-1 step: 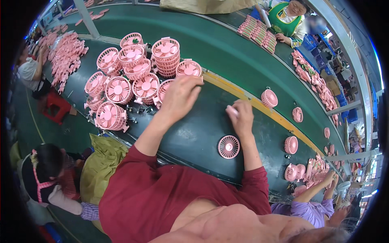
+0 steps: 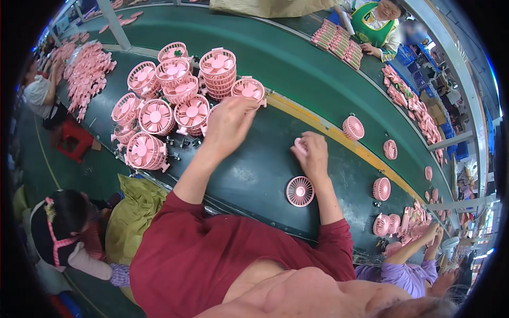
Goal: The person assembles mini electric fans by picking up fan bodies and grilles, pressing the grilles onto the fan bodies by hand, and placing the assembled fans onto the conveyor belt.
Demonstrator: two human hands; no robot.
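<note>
My left hand point(image 2: 229, 123) is closed at the near rim of a pink fan housing point(image 2: 248, 89) with blades inside, at the right end of a group of stacked housings. Its fingertips partly cover that housing. My right hand point(image 2: 314, 153) is closed round a small pink plastic piece point(image 2: 301, 147), held above the dark bench; the fingers hide most of it. Just below that hand, a round pink slatted fan grille point(image 2: 300, 191) lies flat on the bench.
Stacked pink fan housings point(image 2: 157, 117) crowd the bench to the left. Beyond a yellow strip point(image 2: 318, 123) runs a green conveyor belt point(image 2: 297, 69) carrying grilles point(image 2: 353, 128). Co-workers sit at the far right point(image 2: 408, 267), lower left point(image 2: 63, 228) and across the belt point(image 2: 374, 26).
My left hand has shifted slightly left along the housing's rim. My right hand has drawn back a little, and more of the small pink piece shows.
</note>
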